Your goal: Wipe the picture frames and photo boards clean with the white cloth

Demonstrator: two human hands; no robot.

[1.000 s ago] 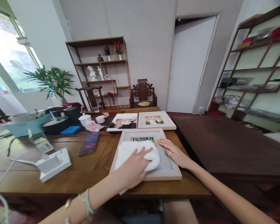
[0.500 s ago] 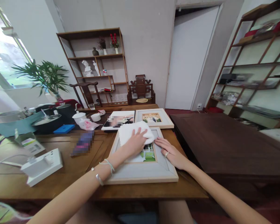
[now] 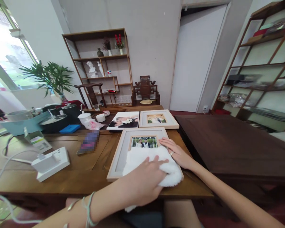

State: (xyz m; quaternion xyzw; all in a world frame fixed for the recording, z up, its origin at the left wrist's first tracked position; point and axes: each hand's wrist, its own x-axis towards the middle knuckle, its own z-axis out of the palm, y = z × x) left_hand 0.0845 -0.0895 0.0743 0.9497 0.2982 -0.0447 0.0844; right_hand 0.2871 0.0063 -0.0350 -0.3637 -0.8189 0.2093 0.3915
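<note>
A light wooden picture frame point(image 3: 114, 158) lies flat at the table's front edge, with a photo point(image 3: 144, 142) of two people in its middle. A fluffy white cloth point(image 3: 142, 155) covers the frame's lower part and hangs partly over the front edge. My left hand point(image 3: 149, 177) presses on the cloth, fingers spread over it, some fingertips sunk in the pile. On the frame's right side rests my right hand point(image 3: 177, 153), fingers stretched out and holding nothing. Behind are a second framed photo point(image 3: 156, 119) and a flat photo panel point(image 3: 123, 121).
On the wooden table point(image 3: 85, 175) at the left are a white power strip point(image 3: 53, 164) with a cable, an opened box point(image 3: 39, 142), a blue box point(image 3: 70, 128), a white teapot point(image 3: 84, 117) and a cup point(image 3: 100, 118). A dark table point(image 3: 228, 142) stands at the right.
My left hand and the cloth have moved down towards me, from the frame's upper part to its lower part, uncovering the photo's top. My right hand has stayed on the frame's right side.
</note>
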